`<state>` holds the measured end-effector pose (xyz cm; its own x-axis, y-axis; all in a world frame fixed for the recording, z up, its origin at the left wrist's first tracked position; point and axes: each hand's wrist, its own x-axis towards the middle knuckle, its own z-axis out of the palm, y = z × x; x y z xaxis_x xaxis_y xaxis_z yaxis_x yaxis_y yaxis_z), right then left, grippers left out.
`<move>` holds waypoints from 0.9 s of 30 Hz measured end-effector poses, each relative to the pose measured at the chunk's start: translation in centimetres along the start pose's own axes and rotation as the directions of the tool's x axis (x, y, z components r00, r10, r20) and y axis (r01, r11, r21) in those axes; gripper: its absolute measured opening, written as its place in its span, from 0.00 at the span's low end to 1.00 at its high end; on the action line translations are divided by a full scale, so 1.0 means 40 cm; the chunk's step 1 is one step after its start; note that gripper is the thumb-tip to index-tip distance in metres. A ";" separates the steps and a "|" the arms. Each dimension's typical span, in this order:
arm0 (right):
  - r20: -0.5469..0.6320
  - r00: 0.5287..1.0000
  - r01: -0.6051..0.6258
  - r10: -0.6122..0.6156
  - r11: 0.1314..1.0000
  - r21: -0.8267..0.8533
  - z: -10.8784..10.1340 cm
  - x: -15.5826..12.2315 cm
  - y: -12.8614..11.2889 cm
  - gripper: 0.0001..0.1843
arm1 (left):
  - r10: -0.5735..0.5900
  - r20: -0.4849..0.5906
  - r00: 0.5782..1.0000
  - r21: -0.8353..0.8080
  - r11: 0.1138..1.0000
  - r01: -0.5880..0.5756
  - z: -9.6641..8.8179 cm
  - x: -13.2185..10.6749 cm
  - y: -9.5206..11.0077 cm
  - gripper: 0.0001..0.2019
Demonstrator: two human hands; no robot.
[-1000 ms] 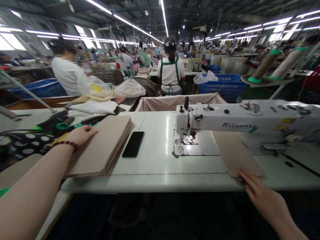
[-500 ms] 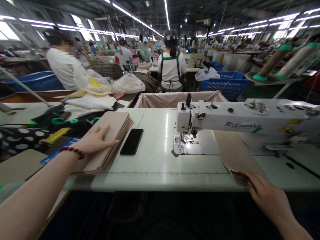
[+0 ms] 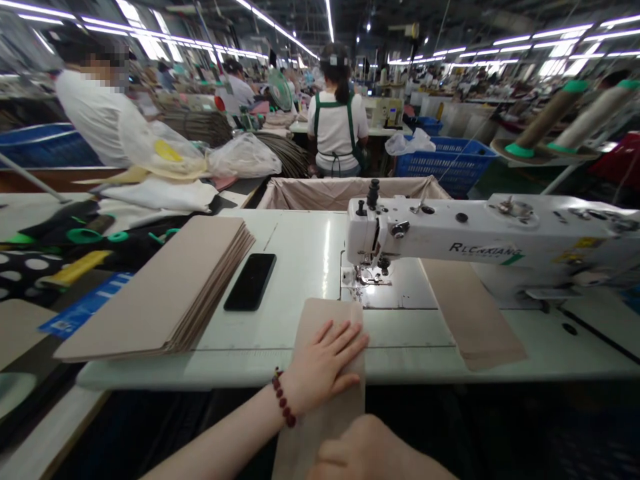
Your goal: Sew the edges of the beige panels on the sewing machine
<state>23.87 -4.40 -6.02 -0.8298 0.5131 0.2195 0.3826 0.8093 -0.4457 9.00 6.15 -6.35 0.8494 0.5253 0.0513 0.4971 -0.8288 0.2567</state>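
Observation:
A beige strip (image 3: 327,313) lies over the table's front edge, its far end just short of the needle of the white sewing machine (image 3: 450,237). My left hand (image 3: 325,363), with a red bead bracelet, rests flat on this strip, fingers stretched out. My right hand (image 3: 370,450) is at the bottom of the view, curled at the strip's hanging lower end; its fingertips are hidden. A thick stack of beige pieces (image 3: 165,287) sits on the table (image 3: 300,253) to the left. A second beige piece (image 3: 470,313) lies under the machine's arm on the right.
A black phone (image 3: 250,281) lies between the stack and the machine. A cloth-lined bin (image 3: 350,193) stands behind the table. Thread cones (image 3: 535,127) and a blue crate (image 3: 450,167) are at the right. Two people (image 3: 337,127) (image 3: 95,113) work further back.
My left hand left the stack and now lies on a beige strip in front of the needle. My right hand let go of the right-hand piece and moved to the strip's lower end.

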 end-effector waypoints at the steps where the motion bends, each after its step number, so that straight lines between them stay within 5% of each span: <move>1: -0.017 0.999 -0.029 0.030 0.996 0.090 -0.015 0.003 0.027 0.06 | -0.012 -0.006 1.000 0.021 1.000 0.012 0.022 -0.002 0.002 0.34; 4: -0.144 0.925 -0.327 0.352 0.929 0.171 -0.088 0.003 0.141 0.16 | -0.125 -0.038 0.991 0.055 0.990 0.127 0.038 -0.032 -0.036 0.31; 6: -0.237 0.803 -0.560 0.547 0.828 0.014 -0.130 0.009 0.228 0.24 | -0.212 -0.068 0.975 0.072 0.974 0.216 0.022 -0.056 -0.068 0.29; 8: -0.253 0.739 -0.668 0.624 0.726 -0.161 -0.149 0.020 0.304 0.30 | -0.246 -0.074 0.966 0.082 0.964 0.252 0.001 -0.070 -0.092 0.28; 13: -0.213 0.748 -0.659 0.629 0.666 -0.349 -0.131 0.034 0.386 0.34 | -0.187 -0.031 0.982 0.052 0.981 0.189 -0.018 -0.040 -0.120 0.29; 21: -0.291 0.731 -0.682 0.617 0.669 -0.294 -0.120 0.015 0.383 0.28 | -0.191 -0.071 0.979 -0.023 0.982 0.190 0.003 0.088 -0.136 0.31; 27: -0.290 0.716 -0.698 0.635 0.656 -0.287 -0.117 0.018 0.389 0.29 | -0.123 -0.004 0.992 -0.073 0.990 0.122 -0.026 0.115 -0.178 0.29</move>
<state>31.12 9.89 -8.72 -0.2339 0.9641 0.1258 0.9467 0.2553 -0.1967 9.20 14.67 -6.94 0.7811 0.6240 0.0236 0.5830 -0.7423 0.3303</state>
